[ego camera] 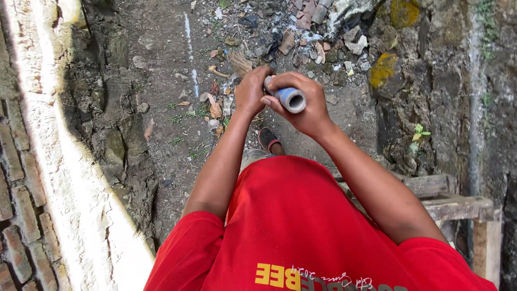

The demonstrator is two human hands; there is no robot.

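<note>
Dirt ground point(161, 81) with rubble point(301, 32) at 12 o'clock, brick wall point(32, 178) at 9, both hands raised, left hand point(251, 90) and right hand point(301, 105) clenched on grey pipe point(290, 98)

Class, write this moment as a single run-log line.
left hand: grips pipe's far end | right hand: wraps grey pipe | below: dirt ground | beside: brick wall

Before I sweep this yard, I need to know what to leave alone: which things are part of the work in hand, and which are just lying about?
In hand:
- grey pipe piece, open end up, gripped by the right hand
- left hand closed on its far end

Lying about:
- rubble and broken tiles
- dry leaves
- wooden frame
- brick wall
</note>
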